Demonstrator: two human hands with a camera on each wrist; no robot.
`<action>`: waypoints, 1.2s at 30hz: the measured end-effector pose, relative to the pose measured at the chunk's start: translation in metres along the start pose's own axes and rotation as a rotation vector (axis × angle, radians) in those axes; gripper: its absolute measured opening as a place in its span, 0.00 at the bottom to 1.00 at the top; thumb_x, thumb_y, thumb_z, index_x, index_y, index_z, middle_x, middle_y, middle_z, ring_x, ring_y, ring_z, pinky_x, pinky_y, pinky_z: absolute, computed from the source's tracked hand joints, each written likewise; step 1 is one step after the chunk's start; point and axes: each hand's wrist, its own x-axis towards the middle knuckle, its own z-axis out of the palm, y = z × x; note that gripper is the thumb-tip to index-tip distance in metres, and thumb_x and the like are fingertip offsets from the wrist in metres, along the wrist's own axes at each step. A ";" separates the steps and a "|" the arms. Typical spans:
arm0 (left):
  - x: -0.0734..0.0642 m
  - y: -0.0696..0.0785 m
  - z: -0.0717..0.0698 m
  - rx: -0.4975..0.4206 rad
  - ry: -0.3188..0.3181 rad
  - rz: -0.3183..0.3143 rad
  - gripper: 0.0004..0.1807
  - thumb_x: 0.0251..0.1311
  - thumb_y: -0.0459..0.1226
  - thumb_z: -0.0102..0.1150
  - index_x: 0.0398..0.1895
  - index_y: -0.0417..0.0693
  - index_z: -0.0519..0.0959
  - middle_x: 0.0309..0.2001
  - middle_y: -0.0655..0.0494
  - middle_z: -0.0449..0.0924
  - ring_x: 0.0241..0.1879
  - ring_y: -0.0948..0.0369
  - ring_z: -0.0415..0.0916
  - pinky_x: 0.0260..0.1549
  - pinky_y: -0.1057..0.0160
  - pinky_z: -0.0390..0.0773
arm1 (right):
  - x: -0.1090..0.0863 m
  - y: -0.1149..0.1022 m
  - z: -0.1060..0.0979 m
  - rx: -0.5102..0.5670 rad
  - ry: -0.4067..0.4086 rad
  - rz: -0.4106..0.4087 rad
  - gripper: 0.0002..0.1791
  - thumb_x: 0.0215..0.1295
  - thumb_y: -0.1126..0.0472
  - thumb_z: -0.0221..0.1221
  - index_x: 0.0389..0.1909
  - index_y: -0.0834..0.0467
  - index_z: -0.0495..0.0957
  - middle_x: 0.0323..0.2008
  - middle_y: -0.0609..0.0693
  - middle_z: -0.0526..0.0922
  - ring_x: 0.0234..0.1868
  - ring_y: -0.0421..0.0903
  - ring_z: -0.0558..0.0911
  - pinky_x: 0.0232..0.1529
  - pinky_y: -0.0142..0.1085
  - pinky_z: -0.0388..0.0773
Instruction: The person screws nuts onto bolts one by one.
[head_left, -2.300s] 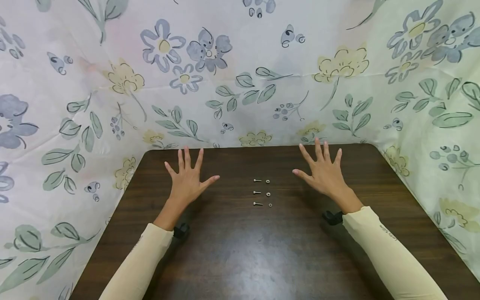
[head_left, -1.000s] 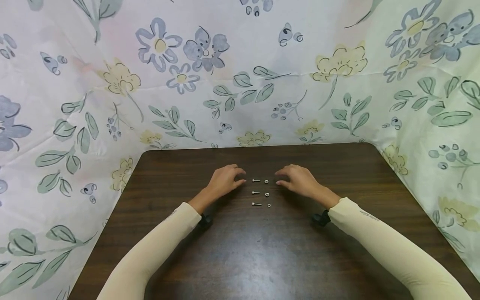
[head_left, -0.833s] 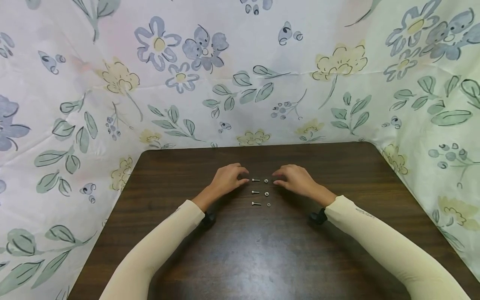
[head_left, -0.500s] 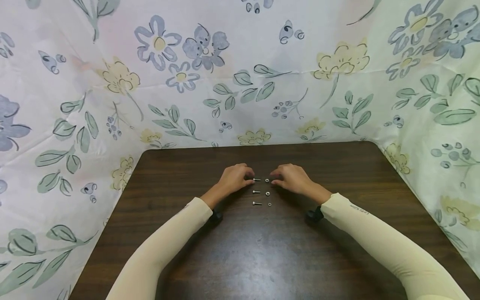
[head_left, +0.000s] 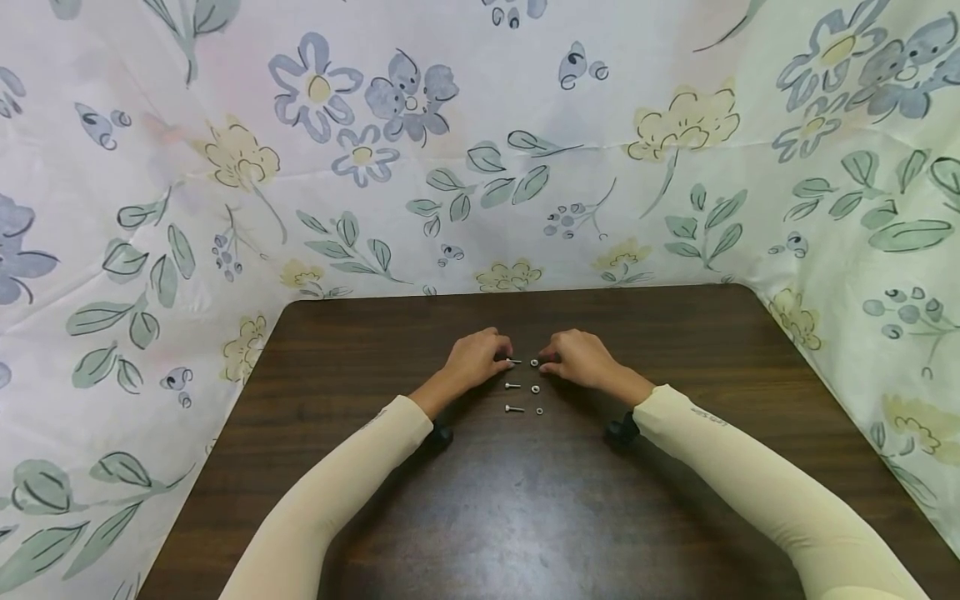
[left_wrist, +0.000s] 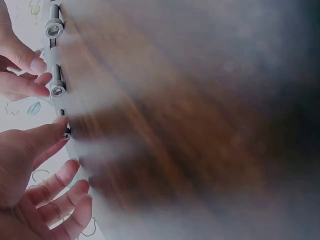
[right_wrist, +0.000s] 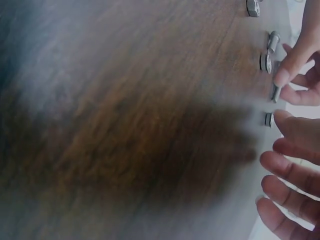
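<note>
On the dark wooden table lie three small metal socket-head bolts in a column, each with a nut to its right. My left hand pinches the head end of the farthest bolt between thumb and forefinger; its shank shows past the fingertips in the right wrist view. My right hand is just right of the farthest nut, its thumb and fingers loosely bent and apart. In the right wrist view that nut stands in front of the thumb tip, and whether they touch I cannot tell.
Nearer to me lie the middle bolt with its nut, and the front bolt with a smaller nut. Floral cloth hangs behind and beside the table.
Both hands were spread wide above the table, then came inward to the far bolt and nut. Left fingertips have closed on the bolt; the right hand has edged left toward the nut.
</note>
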 end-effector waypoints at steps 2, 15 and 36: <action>0.001 0.000 0.000 -0.012 -0.004 -0.004 0.08 0.63 0.50 0.70 0.38 0.60 0.84 0.39 0.59 0.77 0.38 0.59 0.79 0.36 0.55 0.82 | 0.001 0.000 0.001 0.000 -0.001 -0.007 0.14 0.60 0.51 0.73 0.44 0.53 0.90 0.39 0.47 0.87 0.42 0.50 0.86 0.37 0.47 0.84; 0.002 -0.010 -0.004 -0.212 0.055 -0.041 0.07 0.64 0.42 0.70 0.31 0.51 0.83 0.31 0.60 0.82 0.34 0.61 0.79 0.37 0.59 0.81 | 0.007 0.002 0.008 0.018 0.027 -0.023 0.12 0.59 0.53 0.74 0.43 0.52 0.90 0.34 0.44 0.85 0.32 0.42 0.81 0.30 0.41 0.79; -0.019 -0.012 -0.008 -0.730 0.182 -0.090 0.04 0.61 0.34 0.71 0.34 0.40 0.87 0.30 0.52 0.89 0.29 0.63 0.87 0.30 0.69 0.85 | 0.011 0.002 0.014 -0.002 0.059 -0.161 0.03 0.62 0.57 0.71 0.34 0.52 0.91 0.28 0.42 0.83 0.26 0.38 0.78 0.25 0.35 0.77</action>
